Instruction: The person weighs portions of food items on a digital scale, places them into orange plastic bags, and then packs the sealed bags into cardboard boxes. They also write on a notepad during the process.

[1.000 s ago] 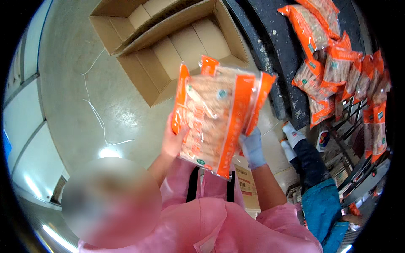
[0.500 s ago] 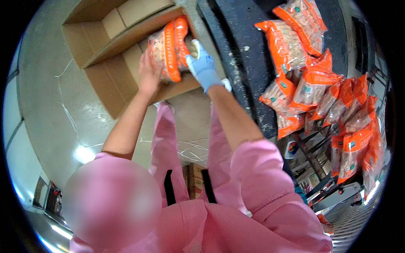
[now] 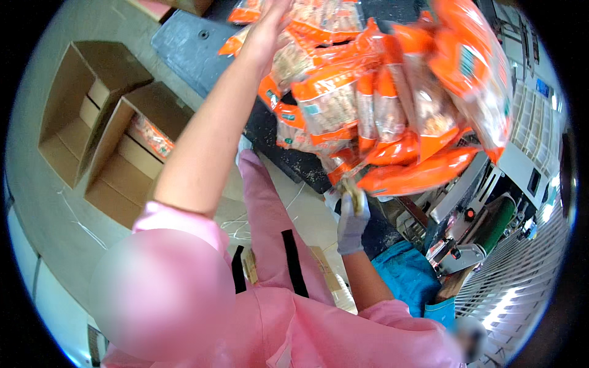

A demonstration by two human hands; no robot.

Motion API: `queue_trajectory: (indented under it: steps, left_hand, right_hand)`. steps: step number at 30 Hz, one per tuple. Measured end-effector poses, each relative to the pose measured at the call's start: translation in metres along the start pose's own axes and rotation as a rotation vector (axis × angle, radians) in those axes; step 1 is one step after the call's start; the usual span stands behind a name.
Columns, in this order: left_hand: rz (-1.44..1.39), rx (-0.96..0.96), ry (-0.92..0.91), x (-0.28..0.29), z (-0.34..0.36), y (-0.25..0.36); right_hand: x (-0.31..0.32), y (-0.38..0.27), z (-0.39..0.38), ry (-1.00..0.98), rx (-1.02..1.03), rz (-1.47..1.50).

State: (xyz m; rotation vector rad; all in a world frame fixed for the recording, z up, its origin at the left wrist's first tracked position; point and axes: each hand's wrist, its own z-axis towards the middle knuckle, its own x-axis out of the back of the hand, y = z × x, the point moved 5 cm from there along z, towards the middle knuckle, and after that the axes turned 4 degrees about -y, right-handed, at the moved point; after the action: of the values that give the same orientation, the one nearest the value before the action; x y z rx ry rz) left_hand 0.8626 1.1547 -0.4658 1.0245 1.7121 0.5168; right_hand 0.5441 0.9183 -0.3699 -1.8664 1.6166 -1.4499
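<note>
Bare and stretched out, my left hand (image 3: pixel 269 29) is at the far edge of a pile of clear-and-orange plastic bags (image 3: pixel 328 101) on a dark table. Its fingers extend beside the far bags, and their tips reach the top of the view. My right hand (image 3: pixel 353 224), in a pale glove with soiled yellowish fingertips, is at the near side of the pile. Its fingertips are by the end of a blurred orange bag (image 3: pixel 423 172); whether they grip it is unclear. Another bag (image 3: pixel 469 73) at the right of the pile is smeared by motion.
Two open cardboard boxes stand on the floor at left; the nearer box (image 3: pixel 116 196) has an orange-edged bag (image 3: pixel 150 136) inside. At right is a machine with a green roller (image 3: pixel 496 224). A person in teal clothing (image 3: pixel 405 276) is close at lower right. White string (image 3: pixel 83 224) lies on the floor.
Both hands have left the box, where they held bags, and moved right to the pile on the table. The view has turned right, so the boxes now appear further left.
</note>
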Motion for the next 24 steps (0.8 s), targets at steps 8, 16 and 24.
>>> queue_trajectory:
  steps: [8,16,24]
  left_hand:
    - [-0.255,0.555,-0.408,-0.087,0.078,0.017]
    - [0.292,0.446,-0.029,0.089,0.094,-0.132]
    - [0.571,0.287,-0.072,0.052,0.051,-0.140]
  right_hand:
    - [0.091,-0.069,0.033,0.533,0.255,0.022]
    - [0.054,-0.109,0.284,0.094,0.084,0.224]
    - [0.049,-0.075,0.310,0.479,0.380,-0.340]
